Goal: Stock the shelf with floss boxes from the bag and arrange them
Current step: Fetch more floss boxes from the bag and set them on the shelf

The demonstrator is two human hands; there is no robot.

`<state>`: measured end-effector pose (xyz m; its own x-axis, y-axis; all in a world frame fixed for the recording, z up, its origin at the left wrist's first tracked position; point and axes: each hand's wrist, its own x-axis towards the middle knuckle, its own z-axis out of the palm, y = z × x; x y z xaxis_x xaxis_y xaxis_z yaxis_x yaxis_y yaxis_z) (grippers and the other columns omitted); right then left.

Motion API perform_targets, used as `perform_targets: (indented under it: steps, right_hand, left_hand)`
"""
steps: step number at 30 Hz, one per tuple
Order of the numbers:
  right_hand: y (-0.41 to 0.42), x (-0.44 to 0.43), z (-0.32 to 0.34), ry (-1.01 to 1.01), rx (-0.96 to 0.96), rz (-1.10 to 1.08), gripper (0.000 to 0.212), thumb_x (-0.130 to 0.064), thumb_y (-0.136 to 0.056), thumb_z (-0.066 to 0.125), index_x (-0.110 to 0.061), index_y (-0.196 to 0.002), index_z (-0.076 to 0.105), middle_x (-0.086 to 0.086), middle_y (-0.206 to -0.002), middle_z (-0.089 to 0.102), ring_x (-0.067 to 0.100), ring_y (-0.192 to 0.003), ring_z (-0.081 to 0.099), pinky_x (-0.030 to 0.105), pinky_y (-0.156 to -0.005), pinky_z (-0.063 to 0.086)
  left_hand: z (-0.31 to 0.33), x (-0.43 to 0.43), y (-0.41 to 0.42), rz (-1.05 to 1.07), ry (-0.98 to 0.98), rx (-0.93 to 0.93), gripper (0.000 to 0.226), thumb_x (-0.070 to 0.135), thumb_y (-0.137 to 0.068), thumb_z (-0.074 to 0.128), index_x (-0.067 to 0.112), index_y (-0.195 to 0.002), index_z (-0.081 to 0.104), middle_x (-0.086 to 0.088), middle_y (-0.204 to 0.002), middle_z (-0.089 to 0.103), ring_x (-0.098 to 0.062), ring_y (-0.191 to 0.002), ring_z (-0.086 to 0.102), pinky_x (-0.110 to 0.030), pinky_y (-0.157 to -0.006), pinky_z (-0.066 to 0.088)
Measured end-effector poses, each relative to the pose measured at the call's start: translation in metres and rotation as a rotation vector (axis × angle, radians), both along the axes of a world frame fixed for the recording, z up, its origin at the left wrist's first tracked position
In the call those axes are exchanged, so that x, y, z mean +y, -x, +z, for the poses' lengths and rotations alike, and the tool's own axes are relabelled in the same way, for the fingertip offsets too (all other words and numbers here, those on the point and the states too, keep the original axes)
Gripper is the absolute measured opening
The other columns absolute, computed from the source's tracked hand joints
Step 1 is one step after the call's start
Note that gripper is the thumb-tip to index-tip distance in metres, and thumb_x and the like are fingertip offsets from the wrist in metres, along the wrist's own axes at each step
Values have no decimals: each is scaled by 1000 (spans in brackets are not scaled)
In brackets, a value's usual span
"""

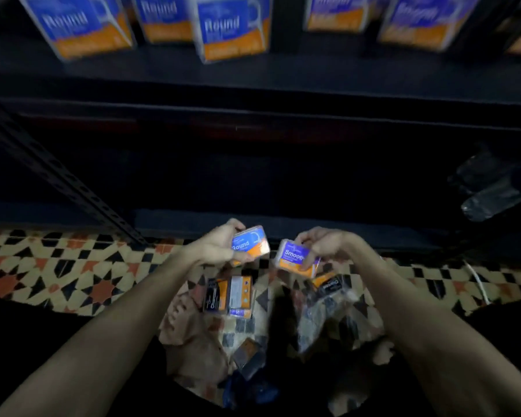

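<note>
Blue-orange floss boxes point(250, 244) in both hands point(215, 246)

floor point(42, 272): star-patterned tiles | shelving point(253, 94): dark metal | light: dim

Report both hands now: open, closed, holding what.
Left hand: closed on the blue Round floss box.
Right hand: closed on the purple Smooth floss box.

Boxes on shelf point(253, 73) above; bag point(322, 314) on floor below, loose boxes point(229, 294) left of it.
</note>
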<state>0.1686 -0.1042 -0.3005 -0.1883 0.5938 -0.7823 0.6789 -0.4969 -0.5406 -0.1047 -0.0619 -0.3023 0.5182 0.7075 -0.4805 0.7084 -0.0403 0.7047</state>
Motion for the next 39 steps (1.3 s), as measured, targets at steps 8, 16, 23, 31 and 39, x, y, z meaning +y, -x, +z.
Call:
perform_targets:
  steps: [8,16,23,31,39]
  right_hand:
    - [-3,3,184,-201,-172,221,38,-9,-75,82,-26,-102,61,-2,-96,68,16,-86,61,23,-61,48]
    - [-13,-23,308,-516,-134,212,40,-5,-73,83,-20,-104,64,4,-91,73,20,-85,62,33,-70,50]
    - [-2,-5,352,-843,-50,94,40,-6,-71,85,-18,-105,67,11,-90,75,20,-78,66,43,-78,54]
    - [-5,17,348,-882,-173,-16,51,-10,-68,89,-20,-112,66,2,-81,68,13,-65,61,24,-54,48]
    - [-39,15,345,-947,-386,-133,55,-15,-62,91,-24,-112,69,-3,-102,71,20,-95,66,30,-85,50]
  left_hand:
    - [136,-4,-15,-132,-332,-131,48,23,-77,82,18,-108,47,0,-97,67,-14,-82,66,-36,-74,57]
    - [260,-15,10,-118,-843,-315,48,35,-76,78,22,-118,58,9,-107,56,-6,-99,58,-23,-91,45]
    - [314,16,56,174,-1266,-138,63,52,-77,69,16,-127,54,-1,-110,54,-23,-106,50,-40,-92,43]
    - [281,47,70,336,-1314,231,49,43,-83,71,21,-121,49,2,-118,53,-24,-113,35,-42,-90,30]
    - [274,26,10,400,-1612,188,57,30,-82,66,10,-133,50,-14,-140,42,-36,-127,35,-55,-91,35]
